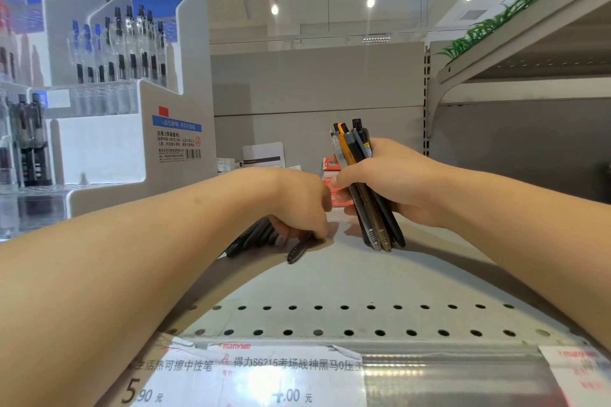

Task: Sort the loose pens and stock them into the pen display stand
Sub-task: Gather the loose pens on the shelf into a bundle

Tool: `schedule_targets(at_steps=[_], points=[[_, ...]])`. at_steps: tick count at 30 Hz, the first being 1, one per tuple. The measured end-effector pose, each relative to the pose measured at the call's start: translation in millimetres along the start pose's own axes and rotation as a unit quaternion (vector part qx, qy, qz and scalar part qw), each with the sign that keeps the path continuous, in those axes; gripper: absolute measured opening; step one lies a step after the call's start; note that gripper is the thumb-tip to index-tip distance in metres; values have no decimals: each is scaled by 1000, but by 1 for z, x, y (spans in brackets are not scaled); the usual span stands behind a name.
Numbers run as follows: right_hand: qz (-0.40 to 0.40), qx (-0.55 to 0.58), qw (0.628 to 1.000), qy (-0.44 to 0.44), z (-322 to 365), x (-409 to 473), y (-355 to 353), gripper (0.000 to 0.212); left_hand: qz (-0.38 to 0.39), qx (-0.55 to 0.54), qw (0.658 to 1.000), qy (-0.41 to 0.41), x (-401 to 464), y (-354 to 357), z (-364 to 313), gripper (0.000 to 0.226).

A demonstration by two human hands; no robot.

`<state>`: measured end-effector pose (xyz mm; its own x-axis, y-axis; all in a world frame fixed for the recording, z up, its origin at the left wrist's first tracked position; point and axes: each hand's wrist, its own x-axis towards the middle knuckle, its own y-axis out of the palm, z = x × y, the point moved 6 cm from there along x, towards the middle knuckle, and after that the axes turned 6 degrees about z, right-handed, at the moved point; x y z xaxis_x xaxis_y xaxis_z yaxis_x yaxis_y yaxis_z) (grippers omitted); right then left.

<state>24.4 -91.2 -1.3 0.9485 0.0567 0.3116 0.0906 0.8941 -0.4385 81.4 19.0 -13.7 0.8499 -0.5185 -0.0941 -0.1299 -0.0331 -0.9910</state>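
Looking down along a grey metal shelf (347, 277), perforated near the front edge, with price labels (251, 373) in the strip along its lip. A second shelf (515, 76) on a bracket sits upper right, green plastic foliage (515, 0) along its top.

Pen display stand (132, 102): white, tiered, blue header cards, standing on the shelf at left, well apart from both hands. Upper tiers hold clear-barrelled pens (132, 43) standing upright in rows; more dark pens in the lower left tier, blurred.

Both bare forearms reach in from the bottom corners and nearly meet mid-shelf.

Right hand (393, 182): fingers wrapped round a bundle of pens (360, 175), held upright and tilted slightly, clip ends up, tips just above or on the shelf, can't tell which. Mostly black and grey barrels, one orange-yellow, one bronze.

Left hand (297, 205): knuckles up, fingers curled down onto a loose pile of dark pens (254, 236) lying flat on the shelf. Fingertips pinch one black pen (299, 248) at the right edge of the pile, its near end pointing toward the camera. Exact finger contact is hidden under the hand.

Behind the hands, against the back panel: small boxes (264, 155), white and red-orange, partly hidden.
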Motion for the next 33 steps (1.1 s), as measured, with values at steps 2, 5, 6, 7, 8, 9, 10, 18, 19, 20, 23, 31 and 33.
schedule_targets(at_steps=[2,5,6,7,8,9,10,18,19,20,23,31,33], points=[[2,3,1000,1,0,0,0,19,-27,-75,997,8,1,-6,1,51],[1,4,1000,1,-1,0,-1,24,-112,-196,974,30,-3,-22,7,67],[-3,3,1000,2,-1,1,-2,24,-133,-224,965,39,-5,-26,8,73],[-7,2,1000,3,-1,1,-2,24,-148,-244,957,49,-7,-29,9,75],[-12,3,1000,4,-1,1,-3,23,-161,-260,951,57,-9,-32,8,75],[-16,4,1000,5,-1,1,-3,23,-170,-271,945,65,-10,-34,8,73],[-20,3,1000,7,-1,1,-4,23,-178,-277,942,72,-12,-35,7,70],[-6,14,1000,-1,0,-1,-3,26,-300,-288,895,161,-29,-54,1,35],[-7,14,1000,-1,1,-1,-3,26,-306,-300,886,177,-31,-55,-1,30],[-12,10,1000,-3,1,-2,-3,24,-308,-311,879,190,-32,-55,-3,24],[-19,2,1000,-8,2,-2,-4,19,-311,-327,870,200,-36,-56,-5,11],[-16,30,999,-25,4,-1,-4,23,-314,-336,857,234,-42,-62,-9,30],[-16,41,999,-22,3,0,-5,25,-311,-349,854,229,-39,-62,-7,30]])
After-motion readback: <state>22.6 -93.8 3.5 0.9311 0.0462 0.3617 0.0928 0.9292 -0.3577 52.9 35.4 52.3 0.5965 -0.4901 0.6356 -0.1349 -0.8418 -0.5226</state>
